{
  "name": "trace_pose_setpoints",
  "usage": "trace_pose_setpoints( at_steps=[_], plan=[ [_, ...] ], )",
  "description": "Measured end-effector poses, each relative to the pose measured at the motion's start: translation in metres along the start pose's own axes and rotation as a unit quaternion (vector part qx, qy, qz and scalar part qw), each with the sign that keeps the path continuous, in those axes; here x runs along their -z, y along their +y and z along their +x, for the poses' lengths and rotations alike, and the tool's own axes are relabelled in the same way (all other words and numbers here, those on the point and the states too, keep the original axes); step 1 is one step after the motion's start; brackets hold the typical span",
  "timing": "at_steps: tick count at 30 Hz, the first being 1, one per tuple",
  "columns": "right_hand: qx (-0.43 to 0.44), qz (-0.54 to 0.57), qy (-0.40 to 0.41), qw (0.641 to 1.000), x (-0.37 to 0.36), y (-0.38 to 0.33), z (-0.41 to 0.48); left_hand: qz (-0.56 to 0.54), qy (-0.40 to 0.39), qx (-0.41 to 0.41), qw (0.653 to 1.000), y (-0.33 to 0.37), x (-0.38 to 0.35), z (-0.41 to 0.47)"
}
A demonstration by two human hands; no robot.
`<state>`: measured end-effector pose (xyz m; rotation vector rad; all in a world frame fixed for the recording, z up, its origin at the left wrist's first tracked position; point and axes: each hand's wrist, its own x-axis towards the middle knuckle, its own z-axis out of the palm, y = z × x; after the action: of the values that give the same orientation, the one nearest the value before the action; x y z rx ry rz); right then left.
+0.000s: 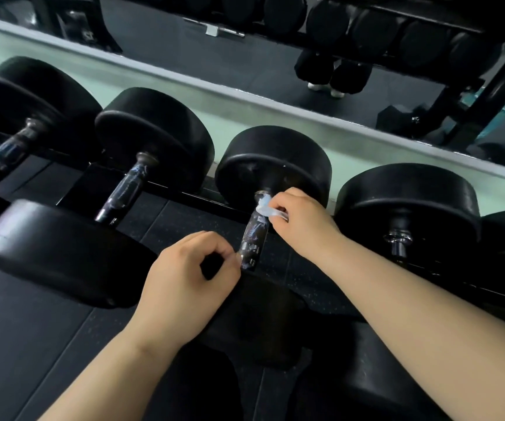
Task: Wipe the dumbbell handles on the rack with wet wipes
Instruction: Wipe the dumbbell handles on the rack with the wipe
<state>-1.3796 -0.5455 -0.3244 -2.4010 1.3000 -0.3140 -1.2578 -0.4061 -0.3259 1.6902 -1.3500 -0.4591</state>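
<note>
Gripping a wet wipe [267, 208] bunched in its fingers, the right hand [302, 220] presses it against the far end of a handle [255, 235], just where the bar meets the round black head [275, 165] of the dumbbell; starting at that joint would let the wipe be drawn along the whole bar toward the near edge of the rack [181, 194]. The left hand [184, 275] sits at the near end of the same handle; its fingers are clenched, with the tips touching the bar and seemingly pinching it, most likely to keep the dumbbell from rolling under the rubbing. This dumbbell lies across the rack about midway along the row; its neighbours' handles, two dark ones [125, 189] to the left and a chrome one [398, 241] to the right, have no hand on them.

No brand or weight marking can be read on any head; the handle shows pale bluish streaks that could be shine or wear, not letters I can make out. A mirror [245, 74] runs behind the far edge of the rack; a small mark in its top left corner is too blurred to read.
</note>
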Motion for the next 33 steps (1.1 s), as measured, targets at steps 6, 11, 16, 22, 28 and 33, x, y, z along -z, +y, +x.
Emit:
trace_pose_setpoints(
  at_steps=[6,11,16,22,28,33],
  plan=[
    [-0.027,0.106,0.026,0.994,-0.009,-0.001,0.002,0.008,0.002,0.011,1.0,0.005,0.001,-0.001],
    [-0.086,0.163,0.031,0.982,-0.013,0.0,0.005,0.025,0.002,0.008,1.0,0.005,0.0,-0.001],
    [-0.173,0.284,-0.123,0.935,-0.012,0.003,-0.001,0.022,-0.006,0.019,1.0,0.009,0.001,0.0],
    [-0.143,0.29,-0.263,0.909,-0.006,-0.005,-0.009,0.024,-0.007,0.013,1.0,0.007,0.002,0.001],
    [-0.173,0.309,-0.134,0.926,-0.006,0.004,0.004,0.009,-0.003,0.024,1.0,0.007,0.001,0.001],
    [-0.157,0.308,-0.231,0.91,-0.005,-0.004,-0.004,0.005,-0.007,0.014,1.0,0.005,0.001,0.002]
  ],
)
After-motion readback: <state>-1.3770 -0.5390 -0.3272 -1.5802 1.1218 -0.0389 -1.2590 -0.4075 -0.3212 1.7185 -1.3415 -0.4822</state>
